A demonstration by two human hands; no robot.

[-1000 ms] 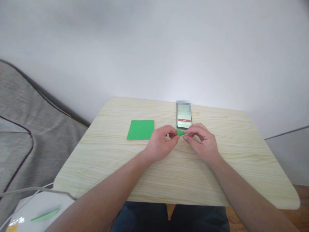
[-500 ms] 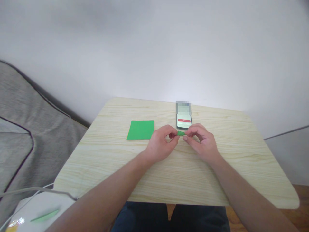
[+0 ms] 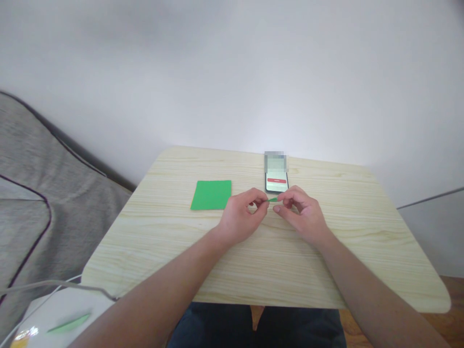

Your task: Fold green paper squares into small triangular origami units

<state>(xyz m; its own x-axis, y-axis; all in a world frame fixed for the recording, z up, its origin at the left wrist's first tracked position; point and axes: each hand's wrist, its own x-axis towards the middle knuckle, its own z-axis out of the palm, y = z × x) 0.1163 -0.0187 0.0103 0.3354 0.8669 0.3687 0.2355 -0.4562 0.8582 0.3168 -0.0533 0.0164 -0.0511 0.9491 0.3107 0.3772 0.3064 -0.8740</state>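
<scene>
Both hands meet above the middle of a light wooden table (image 3: pixel 362 251). My left hand (image 3: pixel 242 215) and my right hand (image 3: pixel 301 212) each pinch an end of a small folded piece of green paper (image 3: pixel 273 199), of which only a thin sliver shows between the fingertips. A flat green paper square (image 3: pixel 211 195) lies on the table to the left of my left hand. A phone (image 3: pixel 276 173) with a lit screen lies just beyond my fingertips.
A grey cushioned seat (image 3: pixel 32 193) stands to the left of the table. At the lower left a white surface (image 3: pixel 61 314) carries a green paper strip (image 3: pixel 68 323) and a cable (image 3: pixel 54 286). A white wall rises behind the table.
The small green paper has been pressed narrower between my fingertips, so less of it shows. My hands have barely shifted.
</scene>
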